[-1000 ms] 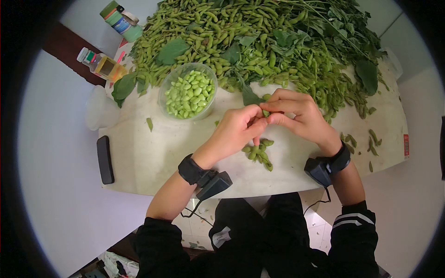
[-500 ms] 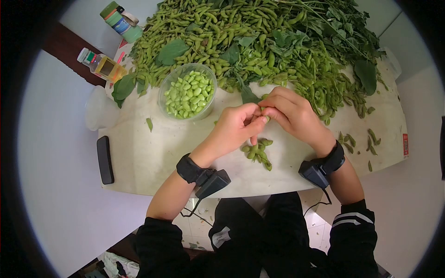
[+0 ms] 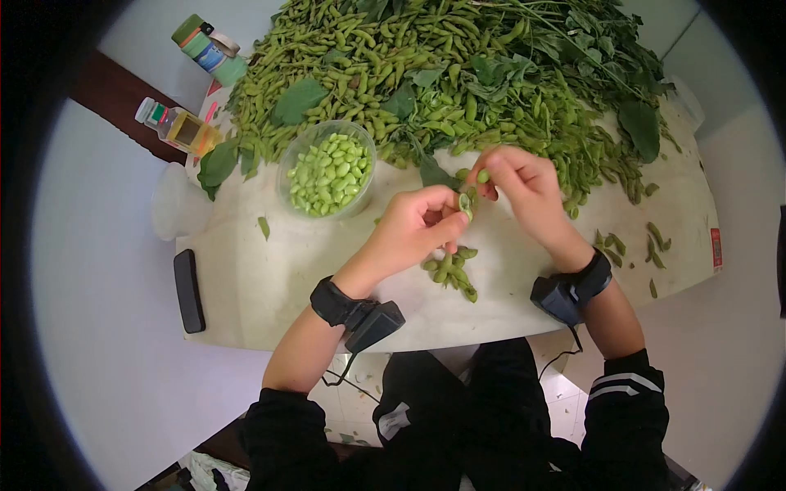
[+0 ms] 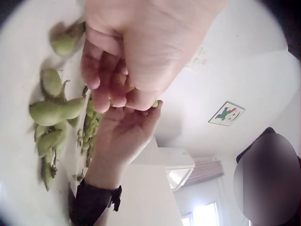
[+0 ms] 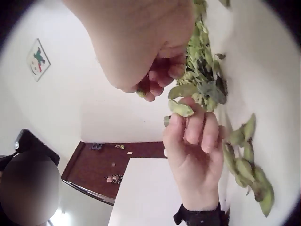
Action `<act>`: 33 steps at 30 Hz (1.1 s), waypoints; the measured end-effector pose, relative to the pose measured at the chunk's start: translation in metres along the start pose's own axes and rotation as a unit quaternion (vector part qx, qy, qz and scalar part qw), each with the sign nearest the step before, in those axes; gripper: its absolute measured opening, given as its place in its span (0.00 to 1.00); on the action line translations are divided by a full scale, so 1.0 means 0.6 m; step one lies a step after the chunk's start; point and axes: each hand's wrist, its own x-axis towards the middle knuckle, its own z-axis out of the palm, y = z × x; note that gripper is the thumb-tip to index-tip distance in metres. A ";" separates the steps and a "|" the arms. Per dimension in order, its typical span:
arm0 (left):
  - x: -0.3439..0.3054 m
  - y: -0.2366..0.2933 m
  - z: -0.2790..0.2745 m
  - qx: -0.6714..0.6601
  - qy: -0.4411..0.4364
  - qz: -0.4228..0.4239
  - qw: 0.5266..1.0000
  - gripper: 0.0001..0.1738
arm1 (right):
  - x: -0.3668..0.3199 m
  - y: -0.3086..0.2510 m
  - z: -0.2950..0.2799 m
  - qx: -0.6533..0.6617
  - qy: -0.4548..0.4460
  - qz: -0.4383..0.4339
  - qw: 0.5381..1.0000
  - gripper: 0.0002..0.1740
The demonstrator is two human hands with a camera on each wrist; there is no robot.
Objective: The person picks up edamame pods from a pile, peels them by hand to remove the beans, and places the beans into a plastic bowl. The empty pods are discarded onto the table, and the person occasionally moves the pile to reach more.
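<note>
My left hand (image 3: 413,227) pinches a split-open soybean pod (image 3: 466,206) between thumb and fingers; its pale inside shows in the right wrist view, where the pod (image 5: 182,109) stands up from the fingertips. Just to the right and a little higher, my right hand (image 3: 530,195) holds a green bean (image 3: 483,176) between thumb and forefinger, apart from the pod. Below the left fingers a small cluster of pods (image 3: 451,273) lies on the table. Left of the hands stands a clear plastic bowl (image 3: 361,201) with many shelled beans (image 3: 330,173).
A big heap of pods (image 3: 352,69) with leafy stems (image 3: 589,37) covers the far side of the table. Several loose pods (image 3: 655,242) lie at right. Along the left are a black phone-like slab (image 3: 188,290), a yellow-liquid bottle (image 3: 187,131), a green bottle (image 3: 211,51) and a translucent container (image 3: 178,200).
The hands were together at the pod; now the right hand has drawn away to the right with a bean, and the pod in the left hand shows split open.
</note>
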 end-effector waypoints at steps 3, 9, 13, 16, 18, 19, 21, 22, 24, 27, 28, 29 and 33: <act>0.002 0.000 0.001 -0.021 0.019 0.022 0.999 0.04 | 0.007 -0.009 -0.019 0.148 -0.002 0.052 0.988 0.14; 0.005 0.003 -0.001 -0.052 0.049 0.020 0.997 0.10 | 0.009 -0.007 -0.026 0.290 -0.038 0.179 0.939 0.14; 0.009 -0.005 -0.005 -0.065 0.049 0.028 0.996 0.12 | 0.004 -0.013 -0.019 0.080 -0.062 0.210 0.972 0.09; 0.011 -0.004 -0.007 -0.064 0.053 0.024 0.996 0.13 | 0.001 -0.008 -0.002 -0.030 -0.079 0.140 0.987 0.09; 0.010 0.003 -0.005 -0.091 0.063 0.025 0.994 0.13 | 0.002 0.003 -0.006 -0.023 -0.080 0.167 0.982 0.09; 0.010 0.003 -0.004 -0.091 0.063 0.025 0.994 0.13 | 0.003 0.006 -0.006 -0.033 -0.078 0.169 0.982 0.09; 0.009 0.002 -0.003 -0.083 0.085 0.042 0.992 0.14 | 0.003 0.007 -0.007 -0.043 -0.076 0.171 0.981 0.09; 0.010 0.001 -0.003 -0.083 0.085 0.042 0.992 0.14 | 0.002 0.006 -0.006 -0.032 -0.078 0.159 0.984 0.09; 0.011 -0.003 -0.006 -0.059 0.078 0.034 0.995 0.12 | 0.001 0.006 -0.007 -0.021 -0.079 0.147 0.986 0.08; 0.010 -0.007 -0.009 -0.009 0.045 0.009 0.999 0.10 | 0.004 0.013 -0.010 -0.064 -0.057 0.120 0.989 0.08; 0.009 -0.005 -0.008 -0.008 0.045 0.009 0.999 0.10 | 0.004 0.017 -0.010 -0.079 -0.056 0.098 0.990 0.07; 0.007 -0.002 -0.006 -0.020 0.041 -0.014 0.999 0.10 | 0.004 0.019 -0.011 -0.095 -0.054 0.076 0.991 0.07; 0.005 0.000 -0.006 -0.026 0.035 -0.033 0.999 0.11 | 0.001 0.012 -0.006 -0.113 -0.045 0.050 0.991 0.07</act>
